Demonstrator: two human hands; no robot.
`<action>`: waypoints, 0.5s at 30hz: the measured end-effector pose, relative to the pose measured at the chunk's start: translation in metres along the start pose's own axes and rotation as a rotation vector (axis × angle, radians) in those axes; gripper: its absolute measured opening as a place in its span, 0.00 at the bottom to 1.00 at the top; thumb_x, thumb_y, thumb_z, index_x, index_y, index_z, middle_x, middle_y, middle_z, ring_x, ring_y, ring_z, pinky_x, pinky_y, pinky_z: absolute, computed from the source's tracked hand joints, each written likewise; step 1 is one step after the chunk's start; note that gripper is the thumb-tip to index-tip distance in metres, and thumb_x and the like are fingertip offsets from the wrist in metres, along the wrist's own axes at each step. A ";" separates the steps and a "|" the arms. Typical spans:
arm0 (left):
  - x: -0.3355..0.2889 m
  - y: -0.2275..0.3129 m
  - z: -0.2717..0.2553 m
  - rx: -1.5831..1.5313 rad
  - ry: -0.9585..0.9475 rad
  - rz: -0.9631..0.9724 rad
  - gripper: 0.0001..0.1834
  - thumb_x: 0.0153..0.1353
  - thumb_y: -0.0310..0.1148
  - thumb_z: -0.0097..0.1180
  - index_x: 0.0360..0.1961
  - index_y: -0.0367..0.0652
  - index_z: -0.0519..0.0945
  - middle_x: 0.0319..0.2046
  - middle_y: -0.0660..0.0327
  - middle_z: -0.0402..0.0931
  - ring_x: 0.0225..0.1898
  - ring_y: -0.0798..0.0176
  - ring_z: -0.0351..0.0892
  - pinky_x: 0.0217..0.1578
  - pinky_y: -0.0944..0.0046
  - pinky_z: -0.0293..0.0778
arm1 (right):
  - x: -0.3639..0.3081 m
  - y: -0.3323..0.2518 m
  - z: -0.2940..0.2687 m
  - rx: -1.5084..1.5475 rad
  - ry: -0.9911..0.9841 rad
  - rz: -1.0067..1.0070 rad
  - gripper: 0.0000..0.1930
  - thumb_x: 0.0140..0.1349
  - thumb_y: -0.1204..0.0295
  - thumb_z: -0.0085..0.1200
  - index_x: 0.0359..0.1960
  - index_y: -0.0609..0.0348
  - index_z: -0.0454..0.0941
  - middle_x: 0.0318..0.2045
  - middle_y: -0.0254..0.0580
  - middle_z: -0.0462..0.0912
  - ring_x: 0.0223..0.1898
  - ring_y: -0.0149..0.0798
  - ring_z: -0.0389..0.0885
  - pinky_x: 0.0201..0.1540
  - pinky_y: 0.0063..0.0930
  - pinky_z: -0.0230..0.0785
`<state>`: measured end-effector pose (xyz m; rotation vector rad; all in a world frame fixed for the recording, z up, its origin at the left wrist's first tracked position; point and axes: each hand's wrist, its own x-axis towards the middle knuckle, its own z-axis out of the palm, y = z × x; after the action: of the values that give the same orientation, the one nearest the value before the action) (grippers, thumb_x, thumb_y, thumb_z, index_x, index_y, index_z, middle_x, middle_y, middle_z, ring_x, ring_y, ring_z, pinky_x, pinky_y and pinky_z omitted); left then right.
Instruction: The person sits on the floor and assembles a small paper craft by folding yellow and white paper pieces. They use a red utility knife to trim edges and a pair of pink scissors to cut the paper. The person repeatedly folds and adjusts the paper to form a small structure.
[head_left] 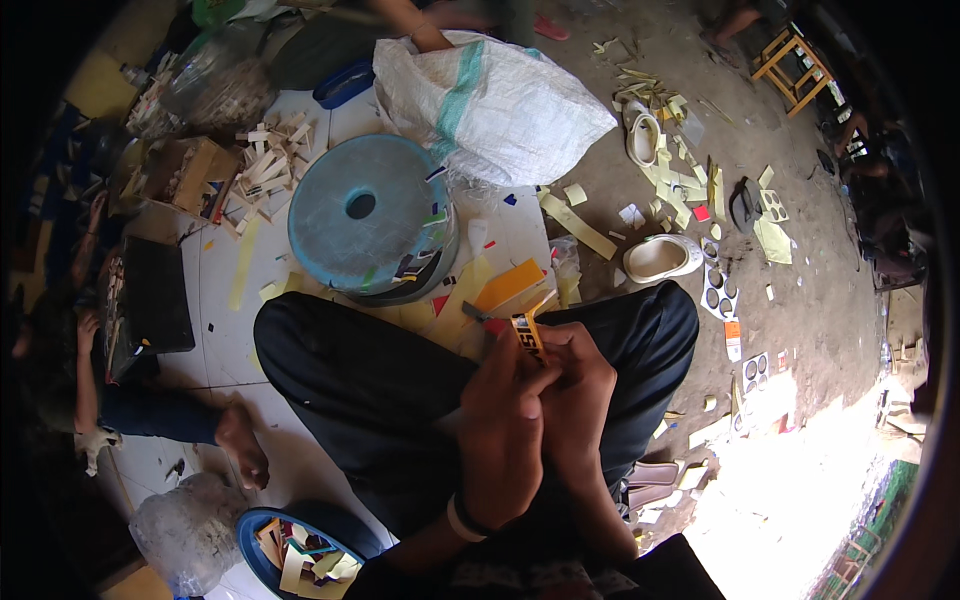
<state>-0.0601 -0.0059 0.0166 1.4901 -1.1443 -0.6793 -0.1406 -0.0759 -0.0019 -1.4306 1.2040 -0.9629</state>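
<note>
My left hand point(500, 440) and my right hand point(581, 400) meet over my lap, fingers closed around a small yellow-orange piece with black print point(527, 338). A thin pale strip point(543, 301) sticks up from its upper end. Just beyond my left fingers lies a narrow grey-and-red thing point(478, 315); whether my fingers touch it, I cannot tell. An orange-yellow sheet point(508, 284) rests on the white tiles past my knees. A round drum with a blue top point(360, 205) and a centre hole stands ahead to the left, coloured scraps on its near edge.
A white woven sack point(520, 110) lies beyond the drum, a person's arm at it. Wooden blocks point(270, 170) are heaped at far left, near a black box point(160, 295). A blue tub point(258, 540) holds scraps. Right, pale clogs point(662, 258) sit among yellow offcuts. Another person's foot point(243, 447) is left.
</note>
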 end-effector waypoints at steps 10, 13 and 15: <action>0.046 -0.005 -0.013 -0.536 0.286 -0.354 0.22 0.67 0.23 0.66 0.60 0.29 0.77 0.45 0.54 0.85 0.42 0.68 0.83 0.44 0.69 0.77 | 0.006 -0.011 0.000 0.152 -0.082 0.158 0.11 0.65 0.78 0.69 0.45 0.66 0.81 0.39 0.43 0.92 0.42 0.28 0.89 0.45 0.24 0.81; 0.051 -0.011 -0.015 -0.622 0.271 -0.416 0.23 0.65 0.23 0.67 0.60 0.29 0.76 0.41 0.56 0.84 0.38 0.67 0.82 0.42 0.69 0.76 | 0.009 -0.015 -0.001 0.091 -0.106 0.070 0.11 0.64 0.79 0.70 0.44 0.66 0.80 0.40 0.43 0.92 0.44 0.28 0.89 0.47 0.23 0.81; 0.049 -0.015 -0.016 -0.711 0.257 -0.426 0.21 0.64 0.23 0.68 0.57 0.30 0.77 0.38 0.59 0.82 0.38 0.68 0.81 0.43 0.69 0.75 | 0.010 -0.016 -0.002 0.038 -0.120 0.039 0.12 0.63 0.79 0.71 0.44 0.66 0.80 0.40 0.44 0.92 0.43 0.28 0.89 0.46 0.24 0.81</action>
<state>-0.0238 -0.0451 0.0141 1.1494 -0.3153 -1.0191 -0.1380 -0.0859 0.0140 -1.4096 1.1153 -0.8567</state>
